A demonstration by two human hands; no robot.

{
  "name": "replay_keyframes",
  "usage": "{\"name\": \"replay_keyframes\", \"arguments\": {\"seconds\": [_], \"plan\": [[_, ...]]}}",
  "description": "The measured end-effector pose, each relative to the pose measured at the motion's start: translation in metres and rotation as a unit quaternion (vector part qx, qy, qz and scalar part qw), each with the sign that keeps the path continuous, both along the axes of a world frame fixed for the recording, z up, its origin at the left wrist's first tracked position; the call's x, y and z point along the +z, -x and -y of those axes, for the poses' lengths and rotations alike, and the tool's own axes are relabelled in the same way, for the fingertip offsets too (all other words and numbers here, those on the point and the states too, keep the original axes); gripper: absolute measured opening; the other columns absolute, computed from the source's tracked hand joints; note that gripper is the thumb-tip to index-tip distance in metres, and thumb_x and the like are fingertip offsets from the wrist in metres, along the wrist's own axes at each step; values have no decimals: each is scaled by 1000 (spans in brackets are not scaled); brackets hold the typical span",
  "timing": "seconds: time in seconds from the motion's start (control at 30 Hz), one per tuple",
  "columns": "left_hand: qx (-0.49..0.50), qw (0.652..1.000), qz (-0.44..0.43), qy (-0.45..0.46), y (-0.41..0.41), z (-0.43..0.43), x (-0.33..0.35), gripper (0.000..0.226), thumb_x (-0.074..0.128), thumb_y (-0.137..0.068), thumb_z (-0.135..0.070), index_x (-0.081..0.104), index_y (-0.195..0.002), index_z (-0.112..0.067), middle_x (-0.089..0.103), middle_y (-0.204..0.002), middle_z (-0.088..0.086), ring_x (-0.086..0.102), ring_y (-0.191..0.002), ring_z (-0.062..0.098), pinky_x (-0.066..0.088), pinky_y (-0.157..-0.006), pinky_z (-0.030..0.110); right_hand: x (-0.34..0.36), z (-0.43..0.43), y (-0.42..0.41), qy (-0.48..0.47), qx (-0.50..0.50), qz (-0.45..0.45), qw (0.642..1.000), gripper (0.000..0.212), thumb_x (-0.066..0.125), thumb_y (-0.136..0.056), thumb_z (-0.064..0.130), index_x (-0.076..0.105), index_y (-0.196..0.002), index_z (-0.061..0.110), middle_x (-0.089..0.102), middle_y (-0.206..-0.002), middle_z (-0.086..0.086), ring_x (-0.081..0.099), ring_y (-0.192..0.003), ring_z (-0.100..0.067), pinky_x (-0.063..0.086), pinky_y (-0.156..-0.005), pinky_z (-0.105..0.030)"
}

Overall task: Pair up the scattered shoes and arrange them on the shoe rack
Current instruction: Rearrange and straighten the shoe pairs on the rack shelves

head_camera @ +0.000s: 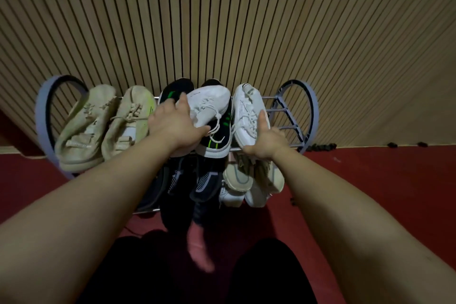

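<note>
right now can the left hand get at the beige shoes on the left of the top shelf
Probably not freely: the left hand grips a white shoe lying over the black and green pair. The beige shoes lie uncovered just left of it, so once that grip is let go the way looks free.

A wall of narrow vertical wooden slats [222,20], tan with dark grooves between them, is filling the upper part of the view and bending outward at the edges under the wide lens. A dark red floor [370,180] is meeting it at a pale skirting strip [385,146]. Small black bits [320,147] are lying along that strip on the right, with one more out on the floor [293,201]. The light is staying dim and even.
</note>
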State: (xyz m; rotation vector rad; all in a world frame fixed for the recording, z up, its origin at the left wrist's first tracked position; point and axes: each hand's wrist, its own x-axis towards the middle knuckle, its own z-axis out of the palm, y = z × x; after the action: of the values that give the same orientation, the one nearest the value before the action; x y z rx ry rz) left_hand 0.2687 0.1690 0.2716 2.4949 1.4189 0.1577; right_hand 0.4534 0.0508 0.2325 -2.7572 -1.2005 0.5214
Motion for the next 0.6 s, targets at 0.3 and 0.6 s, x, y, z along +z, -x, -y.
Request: {"name": "replay_keyframes", "arguments": {"seconds": [0.3, 0.6], "plan": [[-35, 999, -29, -4, -12, -12, -8, 73, 29, -89, -66, 8, -150, -31, 17, -155, 8, 26, -137, 35, 28, -108, 44, 29, 30, -62, 102, 5, -60, 993, 116, 70, -78, 33, -23, -146, 30, 12, -156, -19, 19, -141, -40, 28, -111, -51], [-13, 1000, -8, 16, -9, -16, -13, 79, 30, -88, -69, -6, -149, -35, 14, -156, 8, 25, -139, 32, 25, -109, 40, 7, -49, -49, 22, -78, -7, 997, 130, 71, -67, 66, -28, -144, 30, -3, -159, -16, 12, -144, -37, 26, -112, -53]]}}
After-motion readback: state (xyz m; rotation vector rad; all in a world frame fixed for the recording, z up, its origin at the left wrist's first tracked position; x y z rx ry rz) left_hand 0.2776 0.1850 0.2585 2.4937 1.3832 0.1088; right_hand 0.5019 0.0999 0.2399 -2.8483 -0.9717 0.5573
